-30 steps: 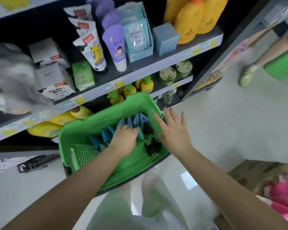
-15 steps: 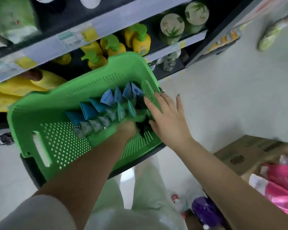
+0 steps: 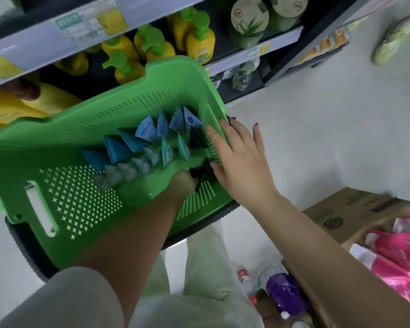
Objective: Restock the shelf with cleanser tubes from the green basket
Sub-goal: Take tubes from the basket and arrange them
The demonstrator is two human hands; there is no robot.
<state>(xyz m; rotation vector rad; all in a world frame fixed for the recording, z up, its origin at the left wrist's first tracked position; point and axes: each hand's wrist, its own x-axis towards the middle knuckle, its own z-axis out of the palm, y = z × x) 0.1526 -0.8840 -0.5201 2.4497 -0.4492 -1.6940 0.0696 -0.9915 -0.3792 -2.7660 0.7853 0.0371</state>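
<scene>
The green basket (image 3: 85,204) sits in front of the shelf (image 3: 57,27), at my knees. Several blue cleanser tubes (image 3: 137,147) stand in rows inside it, crimped ends up. My left hand (image 3: 184,185) reaches down into the basket's right side, its fingers curled among the black caps at the end of the rows; the fingertips are hidden. My right hand (image 3: 239,159) lies with straight fingers on the basket's right wall and rim, thumb inside near the black caps.
Yellow pump bottles with green tops (image 3: 156,46) and aloe jars (image 3: 249,22) fill the lower shelves behind the basket. A cardboard box (image 3: 355,211) with pink packs stands at the right, bottles (image 3: 282,290) lie on the floor, and another person's shoe (image 3: 391,41) is at the upper right.
The view has tilted down and closer to the basket. My left hand has pushed deeper toward the basket's right side. My right hand stays on the right rim.
</scene>
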